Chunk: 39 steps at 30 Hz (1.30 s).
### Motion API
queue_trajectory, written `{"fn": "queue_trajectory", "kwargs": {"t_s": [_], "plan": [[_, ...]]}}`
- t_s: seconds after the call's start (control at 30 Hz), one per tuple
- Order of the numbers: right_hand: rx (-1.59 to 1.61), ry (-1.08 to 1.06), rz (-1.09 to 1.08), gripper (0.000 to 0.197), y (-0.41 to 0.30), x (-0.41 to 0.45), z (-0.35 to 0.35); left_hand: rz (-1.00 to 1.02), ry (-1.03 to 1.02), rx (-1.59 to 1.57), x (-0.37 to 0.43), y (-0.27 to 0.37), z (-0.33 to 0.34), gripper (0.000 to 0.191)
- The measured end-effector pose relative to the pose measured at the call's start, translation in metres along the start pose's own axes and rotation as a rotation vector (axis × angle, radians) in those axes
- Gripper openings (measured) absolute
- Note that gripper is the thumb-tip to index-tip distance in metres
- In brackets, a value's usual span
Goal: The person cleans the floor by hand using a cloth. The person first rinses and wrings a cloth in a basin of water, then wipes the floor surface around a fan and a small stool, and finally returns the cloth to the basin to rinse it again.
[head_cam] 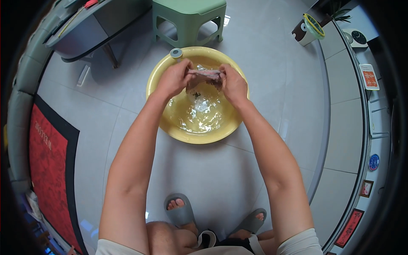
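Observation:
A small pinkish-grey cloth (205, 74) is stretched between my two hands above a yellow plastic basin (200, 139) of water. My left hand (174, 78) pinches the cloth's left end, and my right hand (233, 83) grips its right end. Bright ripples cover the water (200, 118) below. A small dark patch (196, 94) shows just under the cloth; I cannot tell what it is. On the basin's far left rim sits a round grey-topped fitting (176, 53), close to my left hand.
Beyond the basin stands a green plastic stool (189, 19). A grey table (79, 32) is at upper left, a red mat (47, 153) at left. To the right are a waste bin (307, 30) and a long cabinet (344, 134). My slippered feet (180, 207) are near the bottom.

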State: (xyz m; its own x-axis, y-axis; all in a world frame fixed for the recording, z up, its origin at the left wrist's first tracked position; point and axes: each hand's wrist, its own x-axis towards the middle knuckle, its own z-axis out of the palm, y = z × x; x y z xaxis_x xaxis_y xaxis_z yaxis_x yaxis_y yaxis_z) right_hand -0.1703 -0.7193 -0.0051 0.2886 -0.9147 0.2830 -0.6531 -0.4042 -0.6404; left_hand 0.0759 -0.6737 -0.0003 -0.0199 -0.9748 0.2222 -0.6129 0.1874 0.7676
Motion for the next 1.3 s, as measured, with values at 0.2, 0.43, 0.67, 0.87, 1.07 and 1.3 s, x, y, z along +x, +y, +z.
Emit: {"fn": "queue_trajectory", "kwargs": {"t_s": [0.2,0.43,0.67,0.87,1.07,1.3], "plan": [[-0.402,-0.300,-0.170,0.031,0.021,-0.032,0.048,-0.174,-0.296,0.195,-0.030,-0.060,0.048,0.021],[-0.272,-0.317,0.004,0.033,0.062,-0.029,0.043,-0.247,-0.436,0.341,-0.013,-0.010,0.055,0.027],[0.027,0.156,-0.147,0.024,0.001,0.013,-0.033,0.103,0.099,0.078,0.025,0.075,-0.018,0.024],[0.094,0.217,-0.104,0.021,-0.050,0.042,-0.104,0.261,0.294,-0.023,0.036,0.132,-0.074,0.023],[0.355,0.136,-0.029,0.027,-0.074,0.062,-0.124,0.184,0.390,-0.223,0.040,0.133,-0.086,0.024],[0.279,-0.068,0.135,0.031,-0.028,0.046,-0.063,-0.118,0.183,-0.218,0.028,0.045,-0.044,0.022]]}}
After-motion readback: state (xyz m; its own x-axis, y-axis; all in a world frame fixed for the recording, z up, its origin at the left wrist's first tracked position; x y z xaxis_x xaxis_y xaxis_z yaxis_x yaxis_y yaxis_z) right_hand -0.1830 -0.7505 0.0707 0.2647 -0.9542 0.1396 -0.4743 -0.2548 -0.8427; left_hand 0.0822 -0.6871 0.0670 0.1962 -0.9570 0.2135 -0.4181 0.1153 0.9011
